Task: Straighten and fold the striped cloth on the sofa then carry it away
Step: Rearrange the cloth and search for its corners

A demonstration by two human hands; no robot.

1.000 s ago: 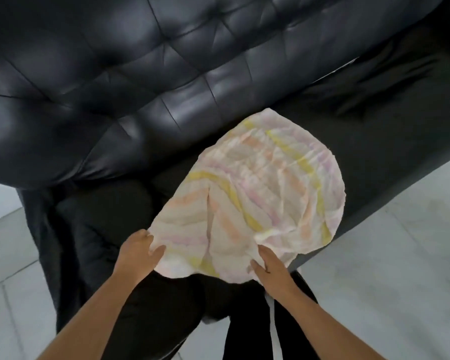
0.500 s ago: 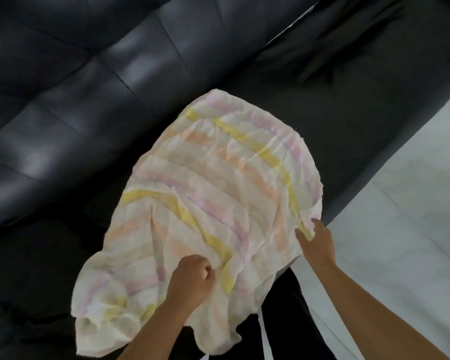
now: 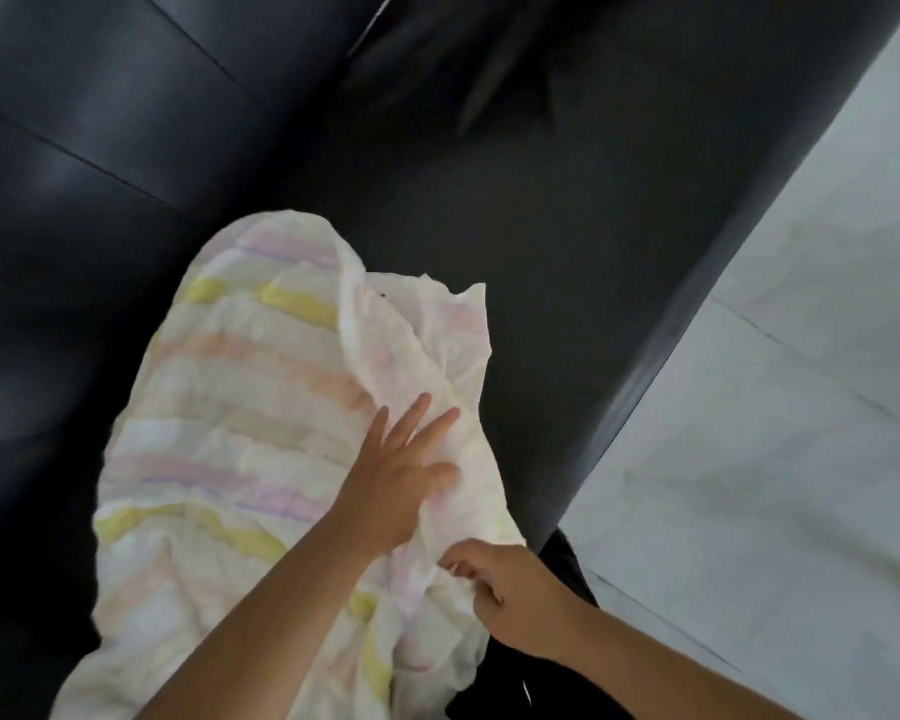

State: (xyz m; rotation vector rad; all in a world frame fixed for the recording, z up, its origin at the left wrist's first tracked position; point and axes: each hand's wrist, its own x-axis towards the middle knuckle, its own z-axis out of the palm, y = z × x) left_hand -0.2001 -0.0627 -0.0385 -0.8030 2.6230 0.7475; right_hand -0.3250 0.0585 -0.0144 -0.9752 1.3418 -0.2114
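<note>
Cloth point(image 3: 240, 407) on the sofa point(image 3: 567, 283) now has its right edge folded over. Left hand point(image 3: 401, 475), earlier fisted, presses flat with spread fingers; right hand point(image 3: 510, 589) has moved nearer, pinching the cloth's near edge.

The pale cotton cloth with yellow, peach and pink stripes point(image 3: 240, 418) runs off the bottom edge, and its near end is covered by the left forearm. The right hand point(image 3: 510, 589) hides its own fingertips in a bunched fold. The black leather sofa point(image 3: 567, 262) is cut off on three sides, its far seat smeared by blur.
</note>
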